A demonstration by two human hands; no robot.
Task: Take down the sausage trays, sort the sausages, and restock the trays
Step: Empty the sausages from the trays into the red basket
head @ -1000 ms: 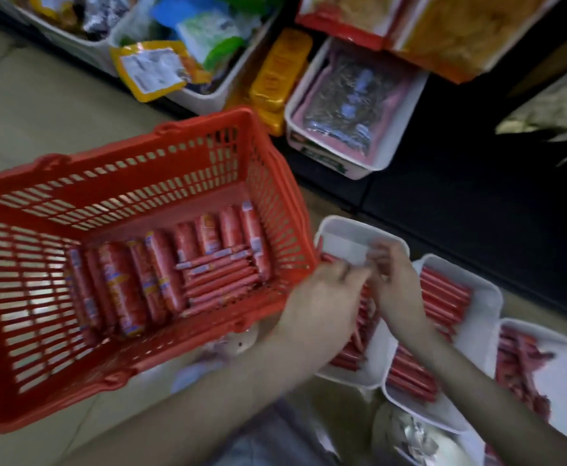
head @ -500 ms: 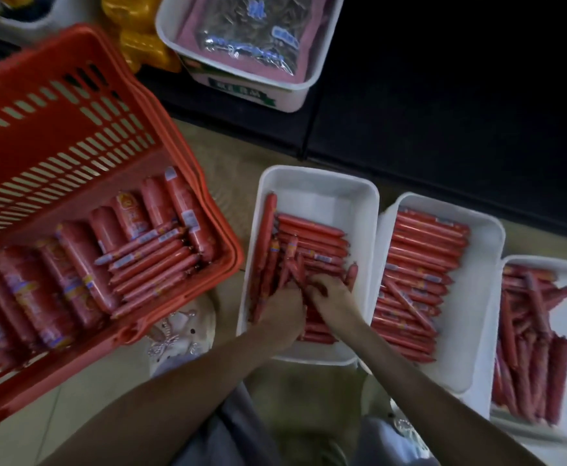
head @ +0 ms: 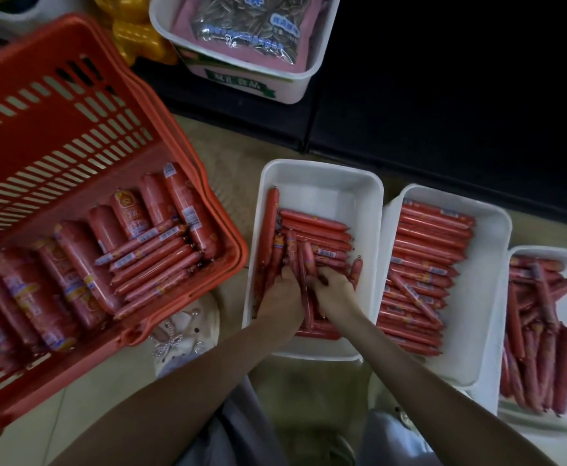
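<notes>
Basket (head: 73, 136) lies left of three sausage trays (head: 322, 183).

Forearms (head: 181, 381) were bare. Grey trousers (head: 238, 432) at 6 o'clock. Cream shoe (head: 191, 331) at 7 o'clock had small holes and a beaded bow on top.

Floor (head: 231, 169): pale beige, smooth, faint joint lines. Upper right of frame: black shelf base (head: 443, 95), matte, vertical seam near centre, lower edge running diagonally down toward right. Upper centre: white bin (head: 275, 90) on it, green label on front wall, seed packets (head: 248, 25) inside. Upper left: yellow packets (head: 140, 38), blurred. Light dim, warm, shadows soft.
</notes>
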